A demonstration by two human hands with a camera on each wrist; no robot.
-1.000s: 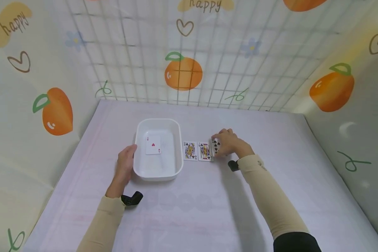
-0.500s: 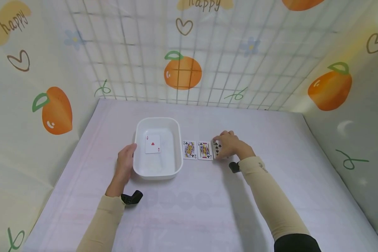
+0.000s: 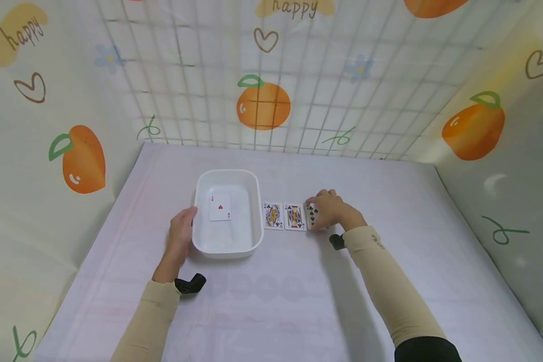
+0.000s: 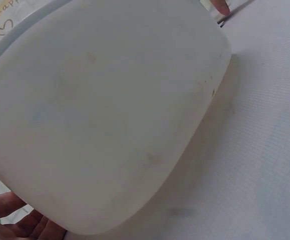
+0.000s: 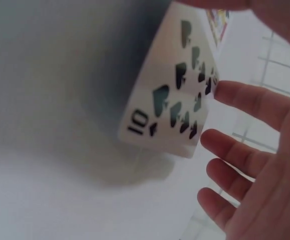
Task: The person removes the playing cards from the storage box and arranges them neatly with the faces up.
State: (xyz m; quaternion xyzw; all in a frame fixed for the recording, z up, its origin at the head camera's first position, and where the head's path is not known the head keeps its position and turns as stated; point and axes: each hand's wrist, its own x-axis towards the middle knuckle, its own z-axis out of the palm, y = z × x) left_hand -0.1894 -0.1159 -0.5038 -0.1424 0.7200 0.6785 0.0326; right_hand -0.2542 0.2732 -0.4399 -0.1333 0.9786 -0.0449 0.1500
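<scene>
In the head view, my left hand (image 3: 179, 232) grips the left side of a white plastic basin (image 3: 226, 250), thumb near its rim. An ace of hearts (image 3: 220, 207) lies face up inside. My right hand (image 3: 332, 208) holds a ten of spades (image 5: 172, 95) by its edges between thumb and index finger. The other fingers are spread beyond the card in the right wrist view. Two face cards of clubs, a queen (image 3: 273, 216) and another (image 3: 295, 217), lie face up in a row between the basin and the ten. My right hand hides much of the ten in the head view.
A pale cloth covers the table (image 3: 271, 311). A wire grid (image 3: 326, 100) behind a fruit-printed curtain (image 3: 262, 105) closes off the back, and curtains hang at both sides. Each wrist carries a black camera mount (image 3: 190, 284).
My right hand has shifted slightly right and nearer with the ten of spades, which now lines up beside the face cards. My left hand and the basin stay in place.
</scene>
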